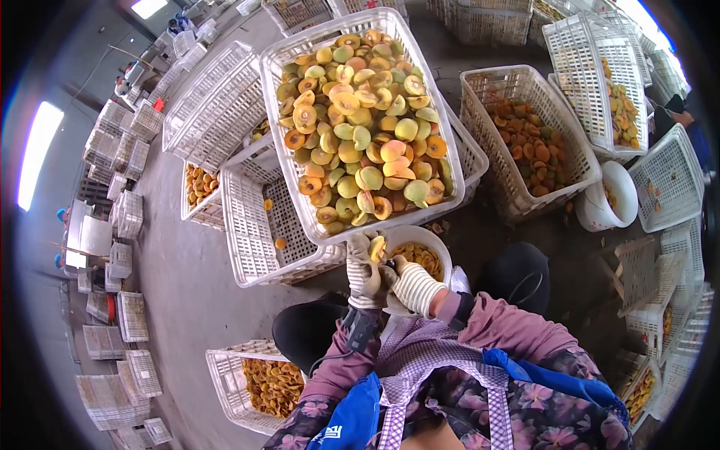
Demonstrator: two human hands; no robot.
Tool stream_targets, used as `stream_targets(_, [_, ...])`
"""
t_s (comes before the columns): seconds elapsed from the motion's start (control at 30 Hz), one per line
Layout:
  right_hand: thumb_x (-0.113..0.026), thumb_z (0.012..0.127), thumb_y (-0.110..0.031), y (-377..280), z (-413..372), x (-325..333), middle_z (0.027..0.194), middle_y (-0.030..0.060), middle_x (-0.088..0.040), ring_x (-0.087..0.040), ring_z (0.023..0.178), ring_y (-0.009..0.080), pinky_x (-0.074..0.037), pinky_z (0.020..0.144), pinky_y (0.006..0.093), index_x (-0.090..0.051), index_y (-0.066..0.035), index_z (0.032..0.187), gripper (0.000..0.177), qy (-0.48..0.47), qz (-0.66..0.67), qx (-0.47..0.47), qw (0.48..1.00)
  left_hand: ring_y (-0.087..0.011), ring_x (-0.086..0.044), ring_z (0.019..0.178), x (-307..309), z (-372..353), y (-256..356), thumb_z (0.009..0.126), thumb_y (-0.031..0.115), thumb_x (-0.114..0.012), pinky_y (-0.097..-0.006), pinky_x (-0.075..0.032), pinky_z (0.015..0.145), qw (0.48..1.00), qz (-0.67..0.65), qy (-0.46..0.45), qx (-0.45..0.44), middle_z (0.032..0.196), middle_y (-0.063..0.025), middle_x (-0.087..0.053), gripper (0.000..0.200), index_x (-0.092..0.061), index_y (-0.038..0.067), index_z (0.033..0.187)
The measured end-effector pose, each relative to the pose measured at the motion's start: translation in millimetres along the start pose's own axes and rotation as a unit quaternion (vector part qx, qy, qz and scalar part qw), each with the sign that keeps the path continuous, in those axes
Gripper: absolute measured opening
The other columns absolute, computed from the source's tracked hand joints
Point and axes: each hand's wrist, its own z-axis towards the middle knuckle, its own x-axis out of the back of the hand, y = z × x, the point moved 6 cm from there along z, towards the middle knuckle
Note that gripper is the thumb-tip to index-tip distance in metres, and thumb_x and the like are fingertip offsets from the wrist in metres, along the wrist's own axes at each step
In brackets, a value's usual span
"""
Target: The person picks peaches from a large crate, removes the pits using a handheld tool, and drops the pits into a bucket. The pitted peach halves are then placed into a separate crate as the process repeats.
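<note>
My left hand (364, 271), in a grey and white glove, is closed around a yellow peach half (378, 249). Close beside it, my right hand (417, 286), in a striped glove, has its fingers closed against the fruit. Something small and dark shows at its fingertips, too hidden to name. Just beneath both hands is a white bucket (448, 264) with yellow fruit pieces inside. Directly ahead, a large white crate (268, 82) is heaped with halved peaches (352, 127), their colours running from green to orange.
Left of the bucket stands a crate (244, 217) with a few pieces in it. Another crate (225, 390) of cut fruit sits at lower left. On the right are a fruit crate (517, 191) and a white tub (630, 196). Stacked crates line the floor.
</note>
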Motion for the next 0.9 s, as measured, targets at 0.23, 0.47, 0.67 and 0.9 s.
stream_targets(0.23, [-0.05, 0.089, -0.032, -6.0, -11.6, -1.6, 0.073, 0.0248, -0.062, -0.061, 0.07, 0.0406, -0.048, 0.063, 0.0445, -0.049, 0.002, 0.111, 0.041, 0.024, -0.239, 0.069, 0.968, -0.015, -0.055, 0.075, 2.9, -18.8, -5.2, 0.095, 0.04, -0.045, -0.0292, -0.05, 0.067, 0.901, -0.261, 0.182, 0.297, 0.084, -0.0023, -0.054, 0.032, -0.053, 0.009, 0.096])
stream_targets(0.47, [-0.049, 0.089, -0.04, -15.6, -28.0, -22.0, 0.058, -0.0015, -0.048, -0.043, 0.045, 0.0119, -0.036, 0.043, 0.0255, -0.057, -0.009, 0.092, 0.033, -0.281, 0.144, -0.134, 0.939, -0.0217, -0.057, 0.06, 12.8, -3.8, 0.9, 0.094, 0.042, -0.045, -0.032, -0.048, 0.054, 0.907, -0.305, 0.071, 0.282, 0.069, -0.0074, -0.055, 0.038, -0.053, 0.006, 0.082])
stream_targets(0.67, [-0.052, 0.089, -0.041, 1.9, -17.8, -22.9, 0.054, -0.0031, -0.042, -0.038, 0.04, 0.0088, -0.029, 0.035, 0.0249, -0.055, -0.014, 0.083, 0.028, -0.279, 0.445, -0.232, 0.819, -0.02, -0.057, 0.082, 83.3, 81.4, 16.3, 0.091, 0.031, -0.051, -0.0327, -0.049, 0.073, 0.915, -0.294, 0.224, 0.163, 0.095, -0.0058, -0.059, 0.025, -0.055, 0.009, 0.103])
stream_targets(0.9, [-0.054, 0.087, -0.042, 45.6, -17.8, -25.4, 0.058, 0.0007, -0.05, -0.046, 0.041, 0.0155, -0.038, 0.037, 0.0301, -0.055, -0.013, 0.092, 0.03, -0.142, 0.252, -0.242, 0.926, -0.0347, -0.055, 0.088, 43.8, 167.2, 51.0, 0.069, 0.009, -0.064, -0.0385, -0.047, 0.079, 0.773, 0.591, 0.058, -0.221, 0.101, -0.0183, -0.058, 0.035, -0.06, 0.008, 0.104])
